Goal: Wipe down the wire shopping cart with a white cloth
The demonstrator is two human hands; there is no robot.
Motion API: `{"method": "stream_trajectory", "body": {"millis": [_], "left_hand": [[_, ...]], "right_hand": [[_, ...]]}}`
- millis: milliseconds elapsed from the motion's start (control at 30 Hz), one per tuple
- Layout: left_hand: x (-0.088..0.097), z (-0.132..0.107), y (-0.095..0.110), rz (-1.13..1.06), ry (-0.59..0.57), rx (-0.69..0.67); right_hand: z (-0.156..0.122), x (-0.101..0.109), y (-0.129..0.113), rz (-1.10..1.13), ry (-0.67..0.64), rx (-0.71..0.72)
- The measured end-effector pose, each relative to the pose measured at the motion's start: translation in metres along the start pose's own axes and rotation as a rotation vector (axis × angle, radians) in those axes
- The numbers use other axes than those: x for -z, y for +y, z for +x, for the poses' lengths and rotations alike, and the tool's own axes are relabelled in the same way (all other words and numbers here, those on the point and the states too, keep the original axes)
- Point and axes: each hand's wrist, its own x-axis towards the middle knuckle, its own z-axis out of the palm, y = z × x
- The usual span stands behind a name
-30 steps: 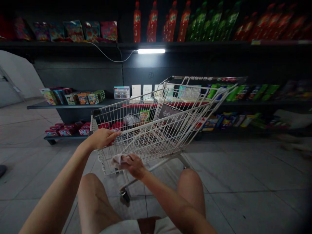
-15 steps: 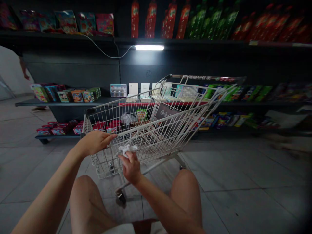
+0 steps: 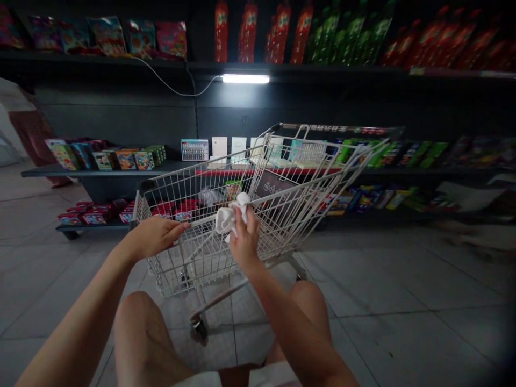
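Observation:
A white wire shopping cart [image 3: 291,195] stands side-on in front of me, its handle [image 3: 346,129] at the far right. My left hand [image 3: 153,237] is closed over the near top rail by the left end of the basket. A crumpled white cloth [image 3: 226,219] is gripped in my right hand [image 3: 245,242], held against the cart's near side around the top rail. The cloth covers the wires behind it. Inside the basket, a grey printed panel [image 3: 272,185] hangs near the handle end.
Dark shelving [image 3: 133,113] runs behind the cart, holding red bottles [image 3: 278,35], green bottles [image 3: 326,35], small boxes [image 3: 129,158] and red packs [image 3: 97,213]. A lit tube lamp [image 3: 245,79] hangs beneath the upper shelf. At far left stands a person [image 3: 34,131], partly hidden.
My right hand has moved up and to the right with the cloth, from the side wires to the top rail. My left hand stays on the rail. More of the person at left shows.

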Motion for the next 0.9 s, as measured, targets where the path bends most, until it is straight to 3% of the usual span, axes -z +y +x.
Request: {"method": "stream_trajectory", "body": {"millis": [67,133,200,267,367,467,533,667,733,800,900], "left_hand": [[-0.001,0.0,0.001,0.015,-0.001,0.004],[-0.001,-0.001,0.001,0.032,-0.005,0.019],[-0.001,-0.002,0.001,0.042,-0.009,0.031],[-0.001,-0.003,0.001,0.043,-0.009,0.036],[-0.001,-0.004,0.001,0.047,-0.007,0.034],[-0.002,-0.004,0.001,0.063,-0.004,0.017],[-0.002,-0.004,0.002,0.064,0.002,0.014],[-0.001,-0.004,0.004,0.056,0.008,0.026],[0.0,-0.004,0.005,0.059,0.002,0.031],[0.001,-0.004,0.006,0.062,-0.003,0.033],[0.001,-0.006,0.006,0.06,-0.009,0.044]], "right_hand": [[-0.021,-0.021,-0.008,-0.021,0.023,0.041],[-0.043,-0.03,-0.009,0.002,-0.017,0.116],[-0.052,-0.022,-0.003,0.067,-0.135,0.229],[-0.044,-0.002,0.008,0.121,-0.184,0.3],[-0.01,0.025,0.027,0.077,0.023,0.125],[0.013,0.024,0.039,-0.001,0.2,-0.062],[0.007,0.009,0.039,-0.039,0.192,-0.046],[-0.033,-0.012,0.027,-0.039,0.063,0.061],[-0.038,-0.001,0.023,0.031,-0.033,0.115],[-0.022,0.021,0.024,0.099,-0.074,0.172],[0.026,0.054,0.031,0.055,0.031,0.119]]}}
